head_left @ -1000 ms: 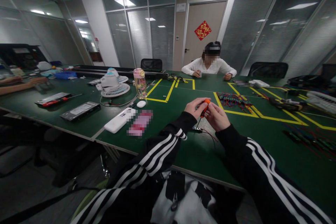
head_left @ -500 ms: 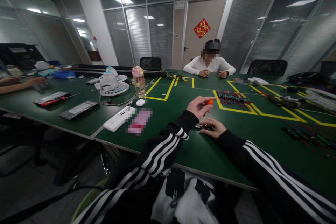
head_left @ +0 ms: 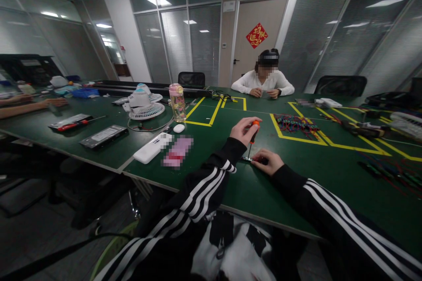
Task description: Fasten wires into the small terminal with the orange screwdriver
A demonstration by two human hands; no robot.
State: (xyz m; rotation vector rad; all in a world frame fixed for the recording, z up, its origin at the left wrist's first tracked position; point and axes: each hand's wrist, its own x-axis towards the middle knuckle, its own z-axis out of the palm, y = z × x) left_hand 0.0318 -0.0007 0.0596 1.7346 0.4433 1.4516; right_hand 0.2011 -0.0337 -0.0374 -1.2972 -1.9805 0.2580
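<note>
My left hand (head_left: 243,130) is closed round the orange-and-black handle of a small screwdriver (head_left: 253,132), held upright with its tip down on a small dark part (head_left: 255,160) on the green table (head_left: 204,171). My right hand (head_left: 267,161) lies low on the table and pins that part under its fingers. Thin red wires trail from the part, mostly hidden by the hand.
A white power bank (head_left: 151,148) and a pink object (head_left: 178,151) lie to the left, with a fan (head_left: 144,104) and a bottle (head_left: 177,102) behind. A pile of wired parts (head_left: 295,124) sits in a yellow-taped box. A person (head_left: 263,80) sits opposite.
My right hand left the screwdriver and dropped to the table onto the small part. My left hand turned the screwdriver upright and lowered its tip to that part.
</note>
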